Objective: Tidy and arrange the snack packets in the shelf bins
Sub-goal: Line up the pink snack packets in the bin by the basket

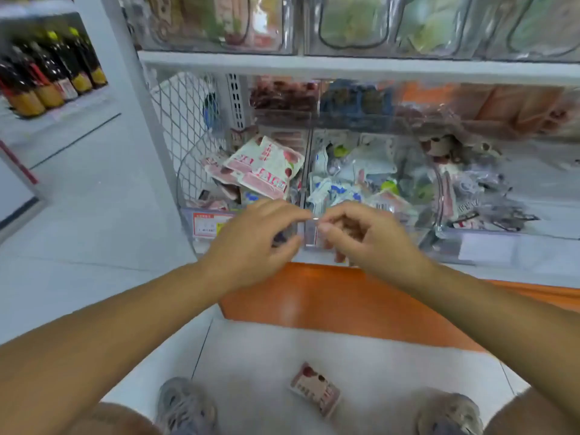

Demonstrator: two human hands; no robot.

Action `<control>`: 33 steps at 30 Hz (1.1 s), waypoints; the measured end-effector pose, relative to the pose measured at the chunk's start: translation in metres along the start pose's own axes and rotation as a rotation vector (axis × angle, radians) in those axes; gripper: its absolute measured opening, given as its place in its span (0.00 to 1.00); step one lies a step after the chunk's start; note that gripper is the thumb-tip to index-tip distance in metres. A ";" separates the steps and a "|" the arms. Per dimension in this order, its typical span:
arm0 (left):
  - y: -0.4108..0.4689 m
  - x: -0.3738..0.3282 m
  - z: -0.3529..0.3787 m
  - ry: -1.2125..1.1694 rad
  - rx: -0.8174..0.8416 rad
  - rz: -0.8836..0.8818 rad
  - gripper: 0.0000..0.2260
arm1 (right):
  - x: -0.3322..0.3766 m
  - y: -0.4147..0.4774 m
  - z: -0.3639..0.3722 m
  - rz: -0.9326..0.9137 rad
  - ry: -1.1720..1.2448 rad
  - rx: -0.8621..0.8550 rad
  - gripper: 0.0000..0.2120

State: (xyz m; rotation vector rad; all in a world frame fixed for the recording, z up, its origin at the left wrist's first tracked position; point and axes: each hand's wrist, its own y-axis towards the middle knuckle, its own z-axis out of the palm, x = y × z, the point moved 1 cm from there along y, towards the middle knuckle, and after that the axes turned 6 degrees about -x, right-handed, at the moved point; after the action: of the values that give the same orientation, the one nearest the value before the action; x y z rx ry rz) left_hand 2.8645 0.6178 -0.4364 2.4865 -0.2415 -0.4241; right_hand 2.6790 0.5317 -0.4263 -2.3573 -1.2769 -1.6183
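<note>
Two clear bins stand side by side on the low shelf. The left bin holds pink and white snack packets. The right bin holds white, blue and green packets. My left hand and my right hand meet at the front edge where the two bins join. The fingertips of both hands pinch a small clear strip there. One pink packet lies on the floor between my feet.
An orange base panel runs below the shelf. A wire mesh side panel closes the shelf's left end. More clear bins sit on the shelf above. Dark bottles stand on another shelf at far left.
</note>
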 end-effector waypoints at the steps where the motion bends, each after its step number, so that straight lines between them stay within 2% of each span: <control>1: -0.019 0.000 0.015 -0.021 0.102 0.000 0.15 | -0.013 -0.013 0.008 0.004 -0.066 0.063 0.02; 3: -0.058 0.003 0.046 -0.059 0.342 -0.086 0.17 | -0.048 -0.040 0.025 0.082 -0.247 0.232 0.02; 6: -0.113 0.019 0.101 -0.102 0.620 -0.322 0.22 | -0.112 -0.082 0.050 0.344 -0.371 0.460 0.08; 9: -0.162 0.028 0.154 -0.141 0.782 -0.570 0.26 | -0.180 -0.121 0.072 0.595 -0.373 0.571 0.13; 13: -0.202 0.026 0.207 -0.203 0.945 -0.668 0.28 | -0.242 -0.165 0.100 0.797 -0.437 0.726 0.19; 17: -0.225 0.031 0.238 -0.210 0.948 -0.776 0.28 | -0.274 -0.189 0.132 0.920 -0.502 0.845 0.29; 20: -0.247 0.034 0.249 -0.241 0.936 -0.911 0.28 | -0.281 -0.202 0.158 0.968 -0.567 0.783 0.40; 24: -0.267 0.038 0.250 -0.266 0.954 -0.981 0.29 | -0.286 -0.217 0.178 1.049 -0.588 0.758 0.34; 28: -0.252 0.043 0.239 -0.279 0.880 -0.971 0.33 | -0.270 -0.206 0.177 1.032 -0.323 0.669 0.15; 31: -0.214 0.041 0.220 -0.464 0.779 -0.974 0.36 | -0.236 -0.170 0.155 0.949 -0.177 0.637 0.16; 33: -0.181 0.037 0.197 -0.646 0.758 -0.986 0.31 | -0.203 -0.142 0.134 0.866 -0.120 0.604 0.16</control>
State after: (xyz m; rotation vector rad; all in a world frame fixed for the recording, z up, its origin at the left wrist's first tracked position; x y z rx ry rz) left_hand 2.8424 0.6483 -0.7037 2.9373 0.7613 -1.8203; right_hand 2.6677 0.5604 -0.7062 -2.1277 -0.4781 -0.7128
